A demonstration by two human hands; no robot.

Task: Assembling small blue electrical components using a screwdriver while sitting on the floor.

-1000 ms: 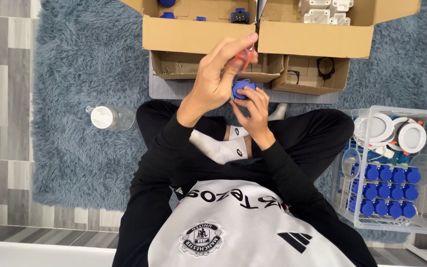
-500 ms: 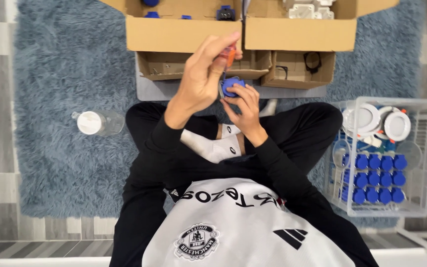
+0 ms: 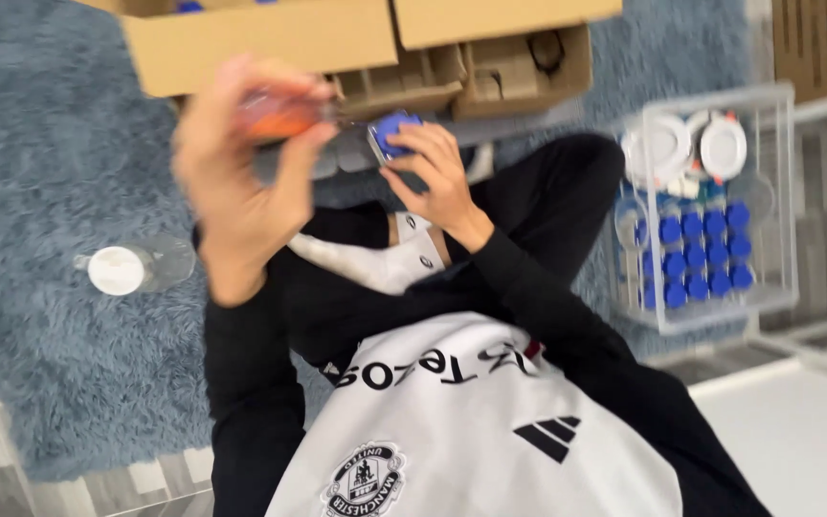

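Left hand (image 3: 241, 182), blurred, is closed around an orange tool (image 3: 279, 113). Right hand (image 3: 433, 177) grips a blue part (image 3: 392, 132) with curled fingers.

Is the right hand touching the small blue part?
Touching. The head view shows the right hand's fingers wrapped around the small blue part, with no gap.

Head view, steeply down, close

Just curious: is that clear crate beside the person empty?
No, the clear crate holds rows of blue caps and white round parts.
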